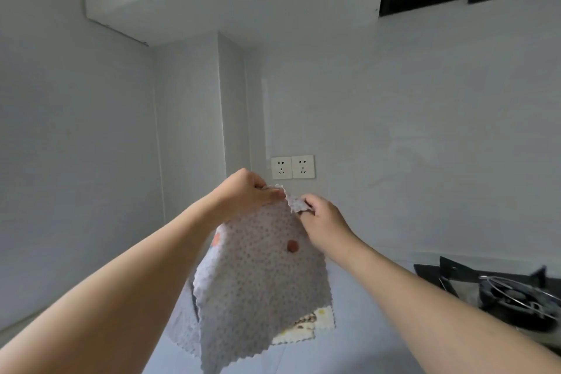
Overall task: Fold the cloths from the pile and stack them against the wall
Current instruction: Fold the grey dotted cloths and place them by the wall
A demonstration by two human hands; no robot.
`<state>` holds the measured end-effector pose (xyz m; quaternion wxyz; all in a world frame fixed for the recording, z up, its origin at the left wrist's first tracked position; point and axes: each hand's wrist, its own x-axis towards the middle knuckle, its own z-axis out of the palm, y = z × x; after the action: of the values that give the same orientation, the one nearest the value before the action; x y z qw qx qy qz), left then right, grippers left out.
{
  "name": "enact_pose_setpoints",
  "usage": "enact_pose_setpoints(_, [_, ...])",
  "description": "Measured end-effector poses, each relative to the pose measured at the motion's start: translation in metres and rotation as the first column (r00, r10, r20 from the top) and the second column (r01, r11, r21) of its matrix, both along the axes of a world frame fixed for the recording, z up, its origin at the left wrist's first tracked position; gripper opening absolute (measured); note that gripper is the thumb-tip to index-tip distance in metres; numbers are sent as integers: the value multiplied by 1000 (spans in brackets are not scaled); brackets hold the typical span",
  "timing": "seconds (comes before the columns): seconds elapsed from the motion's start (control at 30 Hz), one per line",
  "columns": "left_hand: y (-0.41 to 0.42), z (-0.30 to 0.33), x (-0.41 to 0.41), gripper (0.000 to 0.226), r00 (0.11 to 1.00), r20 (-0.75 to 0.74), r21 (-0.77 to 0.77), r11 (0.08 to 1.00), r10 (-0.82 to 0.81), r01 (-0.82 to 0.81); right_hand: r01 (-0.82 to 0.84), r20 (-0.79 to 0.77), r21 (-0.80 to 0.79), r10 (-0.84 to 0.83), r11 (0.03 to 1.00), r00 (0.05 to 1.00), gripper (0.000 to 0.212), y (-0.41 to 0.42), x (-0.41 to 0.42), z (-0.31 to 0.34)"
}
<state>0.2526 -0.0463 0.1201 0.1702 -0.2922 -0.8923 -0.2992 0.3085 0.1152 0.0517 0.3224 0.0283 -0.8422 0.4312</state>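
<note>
Both hands are up in the air, close together. The left hand [247, 191] pinches the top edge of the grey dotted cloth [258, 276], and the right hand [321, 222] pinches that edge just beside it. The cloth hangs below both grips, above the worktop [303, 358], covering part of a pale cloth [309, 328]. The double wall socket [292, 167] sits just above the hands.

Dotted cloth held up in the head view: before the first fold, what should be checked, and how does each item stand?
1. Left hand pinches the dotted cloth at its top edge: ok.
2. Right hand pinches the same edge: ok.
3. Cloth hangs free of the counter: ok.
4. Cloth spread flat: not ok, hands close together.
5. Clear of the gas stove: ok.
6. Stack against the wall: cannot tell.
</note>
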Motion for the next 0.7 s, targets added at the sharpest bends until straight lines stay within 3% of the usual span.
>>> enact_pose_setpoints(0.1, [-8, 3, 26, 50, 995, 67, -18, 997, -71, 72, 28, -58, -46, -30, 999, 998, 39, 2, 29, 18])
enact_pose_setpoints(0.3, [-31, -9, 59, 28, 960, 217, -7, 984, -174, 180, 115, -133, -256, -153, 960, 979, 46, 8, 78, 36])
enact_pose_setpoints(0.43, [-39, -5, 76, 15, 931, 263, 161, 963, -252, 215, 232, -83, -70, -237, 970, 968, 45, 30, 100, 36])
enact_pose_setpoints(0.5, [-36, 0, 84, 14, 926, 262, 182, 956, -271, 229, 128, -31, -61, -130, 990, 991, 38, 32, 106, 35])
enact_pose_setpoints(0.6, [-26, 9, 91, 10, 935, 237, 82, 964, -264, 251, -162, 136, -296, 210, 941, 968, 33, 26, 114, 33])
enact_pose_setpoints(0.7, [-16, 15, 93, 6, 947, 219, -56, 966, -236, 253, -282, 310, -365, 402, 887, 862, 78, 25, 110, 25])
